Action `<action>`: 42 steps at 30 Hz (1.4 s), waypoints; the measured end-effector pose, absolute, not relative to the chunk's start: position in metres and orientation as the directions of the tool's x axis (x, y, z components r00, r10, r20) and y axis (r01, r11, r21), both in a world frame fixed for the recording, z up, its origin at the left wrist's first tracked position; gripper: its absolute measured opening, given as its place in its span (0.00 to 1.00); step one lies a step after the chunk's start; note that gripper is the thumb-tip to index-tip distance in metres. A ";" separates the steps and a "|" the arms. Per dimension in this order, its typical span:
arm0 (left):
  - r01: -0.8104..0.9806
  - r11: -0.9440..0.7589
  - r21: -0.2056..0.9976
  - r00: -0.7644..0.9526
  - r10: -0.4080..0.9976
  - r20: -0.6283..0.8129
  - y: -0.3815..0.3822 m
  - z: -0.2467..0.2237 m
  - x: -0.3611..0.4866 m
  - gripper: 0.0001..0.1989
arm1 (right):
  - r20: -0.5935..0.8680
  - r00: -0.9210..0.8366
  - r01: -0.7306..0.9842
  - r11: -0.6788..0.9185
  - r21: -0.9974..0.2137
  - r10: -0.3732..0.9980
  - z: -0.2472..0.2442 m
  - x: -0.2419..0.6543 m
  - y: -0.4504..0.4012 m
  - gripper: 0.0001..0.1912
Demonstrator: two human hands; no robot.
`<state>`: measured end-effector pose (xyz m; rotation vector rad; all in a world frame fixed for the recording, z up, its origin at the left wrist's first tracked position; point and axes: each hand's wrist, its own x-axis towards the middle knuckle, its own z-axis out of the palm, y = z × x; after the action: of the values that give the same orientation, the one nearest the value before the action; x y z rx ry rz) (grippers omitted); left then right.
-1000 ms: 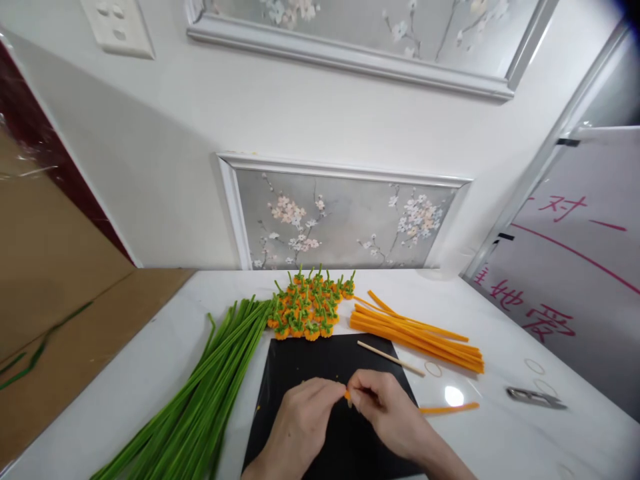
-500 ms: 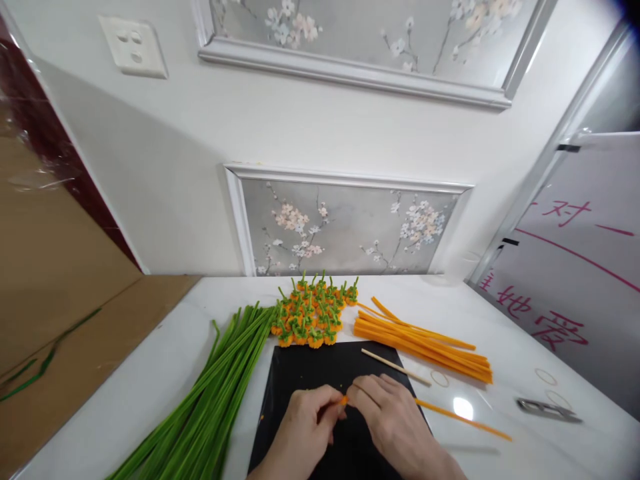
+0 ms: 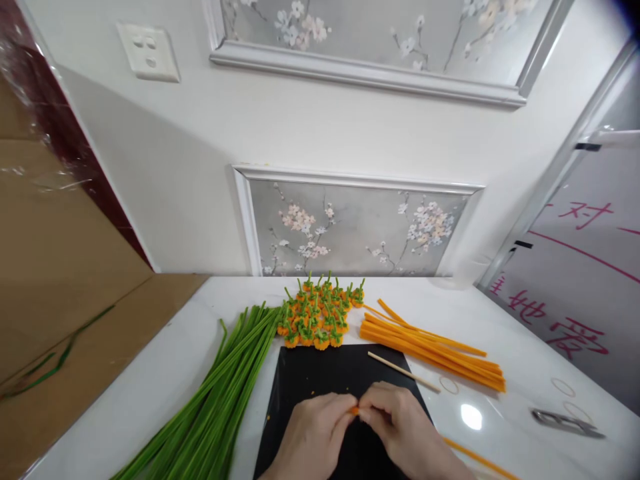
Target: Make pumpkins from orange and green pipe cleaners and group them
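Note:
Above a black mat [image 3: 295, 373], my left hand [image 3: 317, 427] and my right hand [image 3: 393, 420] meet fingertip to fingertip. Both are pinched on an orange pipe cleaner [image 3: 354, 411], of which a short bit shows between the fingers. A straight orange length [image 3: 477, 457] comes out from behind my right hand toward the lower right; whether it is the same piece is hidden. Just beyond the mat stand several small orange pipe-cleaner pumpkins [image 3: 320, 323] with green stems. A thin wooden stick [image 3: 403, 371] lies across the mat's right edge.
Green pipe cleaners [image 3: 215, 393] lie in a bundle at left, orange ones [image 3: 435, 350] at right. Small snips [image 3: 567, 423] and rubber bands [image 3: 449, 385] rest on the white table [image 3: 240, 293]. Cardboard [image 3: 100, 347] borders the left side, a wall [image 3: 360, 133] the back.
My right hand has turned, its fingers now pinching closer to my left fingertips. The orange length at right sits lower. The whole view has shifted slightly.

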<state>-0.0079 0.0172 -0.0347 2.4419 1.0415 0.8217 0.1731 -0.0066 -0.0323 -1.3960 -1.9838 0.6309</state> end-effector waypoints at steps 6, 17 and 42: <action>0.304 0.112 0.946 0.501 0.826 -0.259 0.015 -0.031 0.000 0.25 | 0.601 -0.386 0.692 0.650 -0.312 0.700 -0.036 0.170 -0.006 0.16; 0.296 -0.031 0.955 0.537 0.832 -0.139 0.020 -0.023 -0.009 0.08 | 0.528 -0.360 0.732 0.584 -0.351 0.769 -0.032 0.171 -0.013 0.13; 0.381 -0.534 0.754 0.588 0.770 0.248 0.026 -0.023 -0.004 0.09 | -0.156 -0.177 0.246 -0.110 -0.963 0.972 -0.025 0.182 -0.006 0.07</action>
<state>-0.0041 0.0257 -0.0230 2.1566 0.9097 0.7599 0.1822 -0.0062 -0.0254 -1.3899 -1.4677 1.3375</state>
